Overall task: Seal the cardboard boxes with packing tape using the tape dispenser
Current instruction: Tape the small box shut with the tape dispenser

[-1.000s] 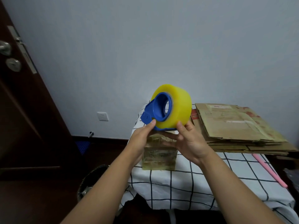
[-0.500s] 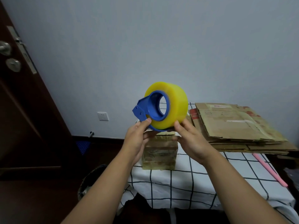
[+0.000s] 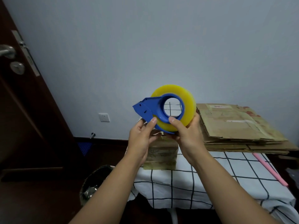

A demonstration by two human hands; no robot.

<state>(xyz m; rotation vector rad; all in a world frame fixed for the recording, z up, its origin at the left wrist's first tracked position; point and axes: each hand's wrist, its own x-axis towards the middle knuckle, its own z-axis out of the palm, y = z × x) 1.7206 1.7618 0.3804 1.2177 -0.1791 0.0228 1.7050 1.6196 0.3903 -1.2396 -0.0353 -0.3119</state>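
I hold a blue tape dispenser (image 3: 150, 109) with a thick yellow tape roll (image 3: 187, 109) up in front of me, its open core facing the camera. My left hand (image 3: 142, 139) pinches the dispenser's lower edge with the thumb on its face. My right hand (image 3: 187, 135) grips the roll from below and behind, thumb on the blue ring. A small taped cardboard box (image 3: 161, 154) stands on the table beneath my hands, partly hidden by them. A stack of flattened cardboard boxes (image 3: 234, 126) lies to the right.
The table wears a white cloth with a black grid (image 3: 210, 183). A pink stick (image 3: 270, 168) lies near its right edge. A dark waste bin (image 3: 93, 185) stands on the floor at the left, with a brown door (image 3: 19, 110) beyond it.
Both hands have turned the dispenser so its round core faces me and its blue nose points further left; it has also dropped slightly and shifted right.
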